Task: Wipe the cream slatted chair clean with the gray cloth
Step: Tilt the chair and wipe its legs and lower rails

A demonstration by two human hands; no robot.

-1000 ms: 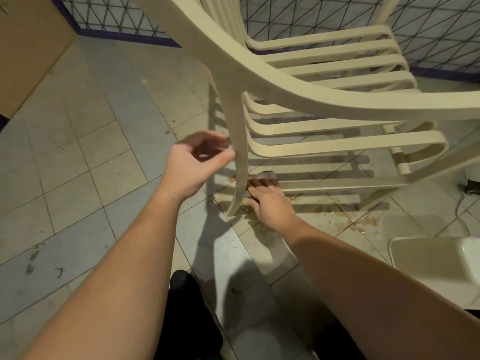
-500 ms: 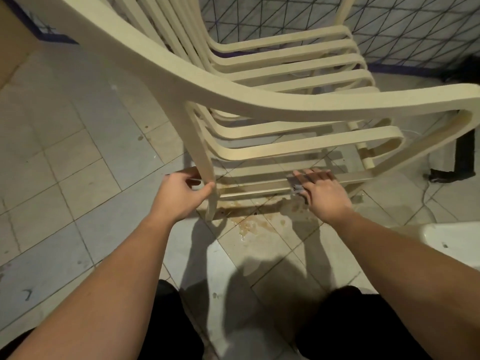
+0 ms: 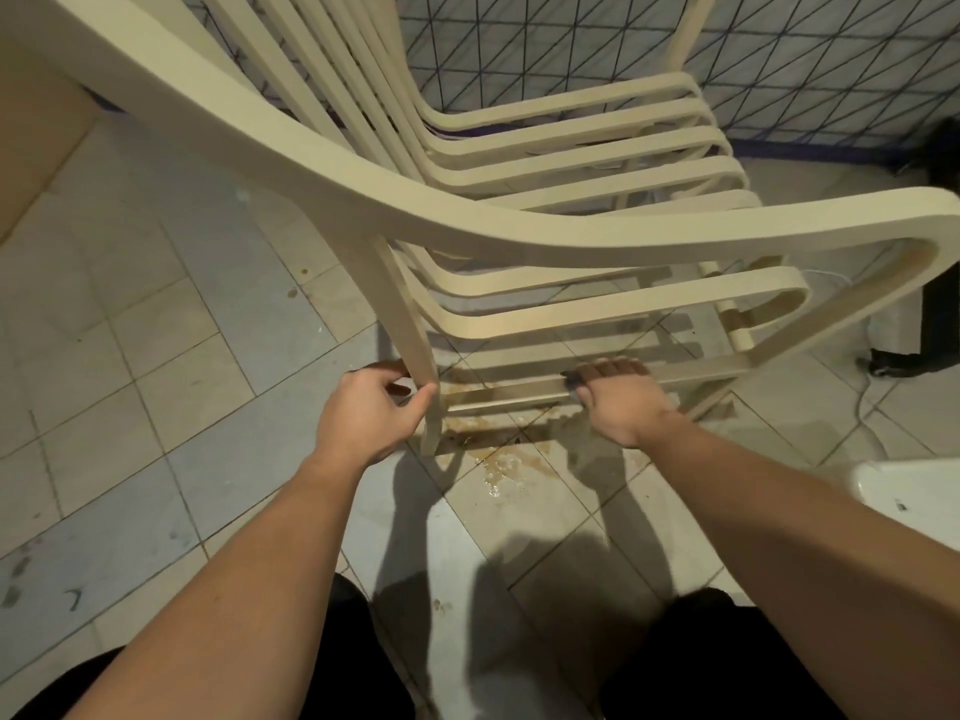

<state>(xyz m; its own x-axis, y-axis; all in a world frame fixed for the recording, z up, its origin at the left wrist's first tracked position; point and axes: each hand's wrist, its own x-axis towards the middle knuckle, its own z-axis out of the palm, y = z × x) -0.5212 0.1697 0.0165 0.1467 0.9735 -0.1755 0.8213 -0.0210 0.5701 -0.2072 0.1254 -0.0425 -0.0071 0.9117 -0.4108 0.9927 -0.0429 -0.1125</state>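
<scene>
The cream slatted chair (image 3: 519, 236) stands close in front of me, seen from its side, and fills the upper frame. My left hand (image 3: 366, 413) wraps around the near leg low down. My right hand (image 3: 621, 400) presses the gray cloth (image 3: 570, 379) onto the low side rail; only a dark corner of the cloth shows past my fingers. Brown, wet grime lies on the floor tiles (image 3: 498, 462) under the rail.
A wall with a dark diamond-line pattern (image 3: 779, 59) is behind the chair. A white tub's edge (image 3: 914, 485) sits at the right. A dark furniture leg (image 3: 937, 324) and a white cable (image 3: 865, 402) lie at far right. A brown panel (image 3: 36, 142) stands at left.
My right hand slid the cloth rightward along the low rail. My left hand dropped down and closed around the chair leg. My view shifted left and nearer to the chair.
</scene>
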